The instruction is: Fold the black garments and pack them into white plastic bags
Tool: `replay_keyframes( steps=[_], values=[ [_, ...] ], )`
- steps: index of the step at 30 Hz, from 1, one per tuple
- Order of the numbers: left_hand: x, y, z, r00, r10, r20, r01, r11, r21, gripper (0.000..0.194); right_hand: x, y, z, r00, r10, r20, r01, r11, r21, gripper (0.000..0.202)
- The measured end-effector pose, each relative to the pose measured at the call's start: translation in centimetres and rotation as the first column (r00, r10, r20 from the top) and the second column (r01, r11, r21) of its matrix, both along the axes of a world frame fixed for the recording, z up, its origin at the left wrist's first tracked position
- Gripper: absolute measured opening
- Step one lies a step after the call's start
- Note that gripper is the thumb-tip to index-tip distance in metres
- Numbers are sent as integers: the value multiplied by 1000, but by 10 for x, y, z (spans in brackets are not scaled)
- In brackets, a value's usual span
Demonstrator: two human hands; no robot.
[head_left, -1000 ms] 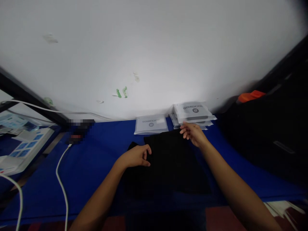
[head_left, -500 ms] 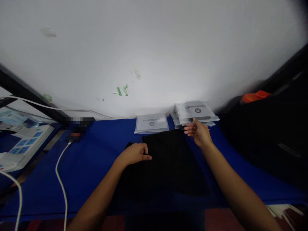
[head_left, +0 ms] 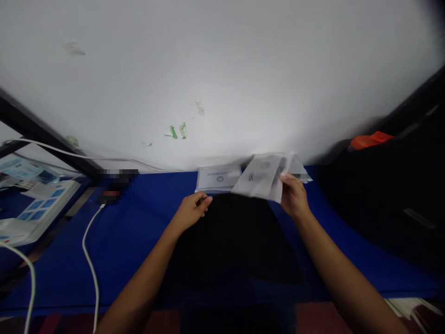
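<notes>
My right hand (head_left: 294,195) pinches the edge of a frosted plastic zip bag (head_left: 260,174) with grey lettering. The bag is lifted and tilted to the left, partly over a pile of similar bags (head_left: 303,170). My left hand (head_left: 194,208) has curled fingers, thumb and forefinger close together, at the upper left edge of a folded black cloth item (head_left: 236,241). Whether any of the cloth is between those fingers I cannot make out. Another printed zip bag (head_left: 219,177) lies flat against the wall, just beyond my left hand.
The table has a blue cover (head_left: 139,222). A white power strip (head_left: 48,204) stands at the left, with a white cable (head_left: 91,264) crossing the cover. A large black heap (head_left: 382,199) with an orange piece (head_left: 371,140) fills the right. Behind rises a white wall (head_left: 222,83).
My right hand has taken hold of the top bag and raised it off the pile, swinging it left. My left hand has moved slightly away from me, its fingers closing.
</notes>
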State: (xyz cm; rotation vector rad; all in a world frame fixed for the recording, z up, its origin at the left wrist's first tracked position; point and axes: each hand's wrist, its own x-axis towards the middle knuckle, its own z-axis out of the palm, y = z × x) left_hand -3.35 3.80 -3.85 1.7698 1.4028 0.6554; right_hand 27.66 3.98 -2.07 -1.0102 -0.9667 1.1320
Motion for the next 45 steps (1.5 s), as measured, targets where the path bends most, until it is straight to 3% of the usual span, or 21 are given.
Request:
replay_keyframes(
  steps=[3,5,8,12,15,17,18,23,26,32,35,40,45],
  values=[
    [1,3,-1,971,125,204,-140,988,64,37,-13,-17,6,960,278,39,-270,952,-141,19],
    [4,3,0,955,103,277,-130,988,83,43,-23,-26,4,867,498,-1,-489,852,-186,19],
    [9,-2,4,959,-16,284,-11,996,92,46,-36,-34,-3,695,719,-5,-709,684,-172,21],
    [15,-8,8,957,-105,269,103,994,18,46,-44,-34,-10,474,878,71,-869,479,-122,28],
    [17,-11,8,944,-111,311,141,987,-76,43,-47,-34,-9,394,913,108,-909,405,-103,37],
    [18,-12,6,933,-93,347,140,984,-114,43,-50,-35,-8,398,908,130,-900,414,-138,41],
    [19,-13,6,931,-86,355,139,982,-125,44,-53,-36,-9,426,894,138,-880,445,-167,42],
    [30,-23,5,940,-142,309,202,964,-173,46,-64,-37,-16,689,711,139,-658,695,-290,43],
    [38,-29,5,942,-149,300,210,961,-183,43,-67,-37,-22,743,644,180,-591,759,-275,44],
    [42,-35,6,913,-173,369,250,953,-172,47,-71,-41,-23,761,618,198,-577,784,-228,42],
    [41,-33,7,894,-119,432,214,961,-177,47,-75,-44,-21,776,613,148,-577,785,-226,44],
    [18,-13,7,862,75,501,31,979,-201,44,-77,-49,-19,732,669,128,-627,735,-257,44],
    [-22,11,15,748,312,586,-255,950,-179,42,-70,-50,-17,650,744,153,-709,667,-228,40]
  ],
)
